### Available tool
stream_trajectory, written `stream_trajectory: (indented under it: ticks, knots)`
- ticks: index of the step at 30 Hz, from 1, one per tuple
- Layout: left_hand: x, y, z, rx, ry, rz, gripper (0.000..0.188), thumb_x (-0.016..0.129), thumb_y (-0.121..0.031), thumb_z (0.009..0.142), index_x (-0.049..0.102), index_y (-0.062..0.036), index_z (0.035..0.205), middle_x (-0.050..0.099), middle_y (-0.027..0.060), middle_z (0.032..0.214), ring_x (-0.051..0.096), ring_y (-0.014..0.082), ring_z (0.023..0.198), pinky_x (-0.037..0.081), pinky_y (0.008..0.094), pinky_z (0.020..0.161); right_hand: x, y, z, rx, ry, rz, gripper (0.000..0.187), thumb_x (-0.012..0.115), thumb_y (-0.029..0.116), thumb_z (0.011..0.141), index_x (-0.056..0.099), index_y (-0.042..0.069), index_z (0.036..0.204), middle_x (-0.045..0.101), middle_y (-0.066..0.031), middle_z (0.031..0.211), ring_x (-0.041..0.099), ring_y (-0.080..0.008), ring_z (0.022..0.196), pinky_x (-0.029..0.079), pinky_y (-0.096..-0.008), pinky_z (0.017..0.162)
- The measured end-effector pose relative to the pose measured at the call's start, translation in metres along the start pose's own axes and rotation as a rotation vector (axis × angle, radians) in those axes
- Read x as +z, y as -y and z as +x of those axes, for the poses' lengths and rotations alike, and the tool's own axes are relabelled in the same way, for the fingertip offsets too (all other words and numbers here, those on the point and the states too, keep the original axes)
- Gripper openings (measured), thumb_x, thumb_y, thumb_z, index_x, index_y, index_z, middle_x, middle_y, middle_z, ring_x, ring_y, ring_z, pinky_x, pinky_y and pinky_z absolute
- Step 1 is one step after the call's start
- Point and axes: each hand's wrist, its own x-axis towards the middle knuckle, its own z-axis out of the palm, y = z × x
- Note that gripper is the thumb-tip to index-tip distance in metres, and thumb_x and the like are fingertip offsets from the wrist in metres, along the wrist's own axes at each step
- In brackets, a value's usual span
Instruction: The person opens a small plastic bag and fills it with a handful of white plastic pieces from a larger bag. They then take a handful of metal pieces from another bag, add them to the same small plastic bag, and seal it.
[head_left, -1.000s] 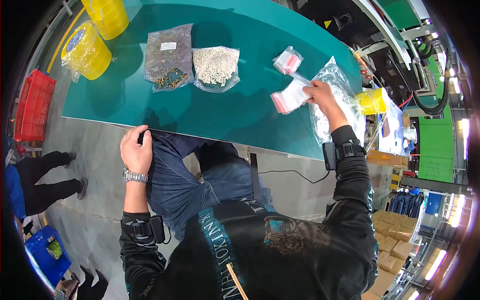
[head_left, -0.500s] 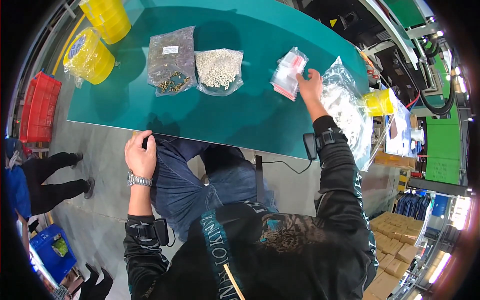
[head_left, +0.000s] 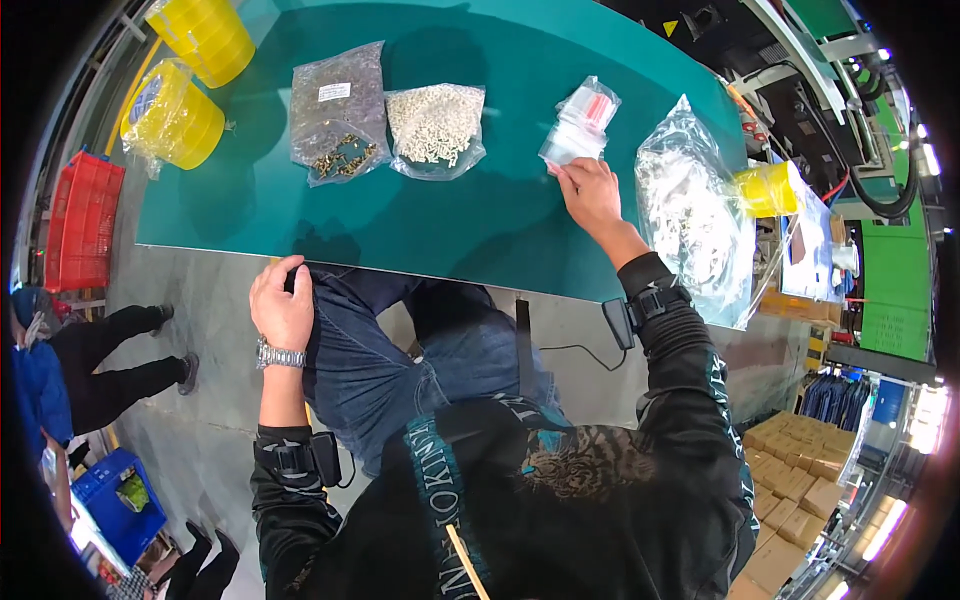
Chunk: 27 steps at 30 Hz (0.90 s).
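Observation:
My right hand [head_left: 592, 196] is at the near end of a stack of small clear zip bags [head_left: 590, 106] with red lines. Its thumb and fingers pinch the edge of a bag there. My left hand [head_left: 283, 302] rests by the table's front edge beside my thigh, thumb apart from the fingers, holding nothing. Left of the zip bags lie a clear bag of small white pieces [head_left: 437, 122] and a larger clear bag of small brass-coloured parts [head_left: 342, 158]. Close to my right hand, on its right, lies a big clear plastic bag [head_left: 690, 205] with white contents.
All this lies on a green-topped table [head_left: 430, 220]. Yellow tape rolls [head_left: 180, 125] stand at its far left; another yellow roll [head_left: 768, 190] is at the right. A red crate [head_left: 85, 222] and a person in dark trousers [head_left: 115, 350] are left of the table. Cardboard boxes [head_left: 795, 480] are stacked right.
My right hand has moved left and nearer, from the stack's right side to its near end, and the fingers have closed there. The zip bags have shifted and fanned out. My left hand stays put.

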Motion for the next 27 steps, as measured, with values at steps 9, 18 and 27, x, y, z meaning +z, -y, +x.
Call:
stream_trajectory:
  ticks: [9,18,27]
  knots:
    - [0.003,0.003,-0.001,-0.037,0.017,-0.005,0.014,0.063,-0.021,0.084,0.069,-0.0114,0.093,0.068,0.0075,0.096,0.061,0.0276,0.092,0.044,0.0391,0.088,0.004,-0.006,0.009,0.091,0.030,0.057,0.023,0.066,0.030,0.084,0.071,0.007,0.087,0.067,-0.0087,0.095,0.063,-0.0283,0.088,0.048,-0.0398,0.077]
    - [0.003,0.004,-0.001,0.018,-0.025,-0.008,0.014,0.063,-0.017,0.084,0.069,-0.0079,0.093,0.068,0.0095,0.092,0.062,0.0282,0.090,0.048,0.0377,0.081,-0.005,-0.017,0.009,0.266,0.096,0.234,0.028,0.066,0.032,0.084,0.069,0.005,0.088,0.067,-0.0147,0.089,0.065,-0.0320,0.081,0.050,-0.0369,0.071]
    - [0.002,0.002,-0.001,0.003,-0.022,0.006,0.014,0.063,-0.017,0.084,0.070,-0.0084,0.093,0.068,0.0092,0.093,0.062,0.0283,0.090,0.048,0.0378,0.082,-0.011,-0.027,0.008,0.265,0.161,0.270,0.026,0.064,0.028,0.086,0.069,0.004,0.092,0.068,-0.0156,0.090,0.067,-0.0276,0.080,0.051,-0.0344,0.070]
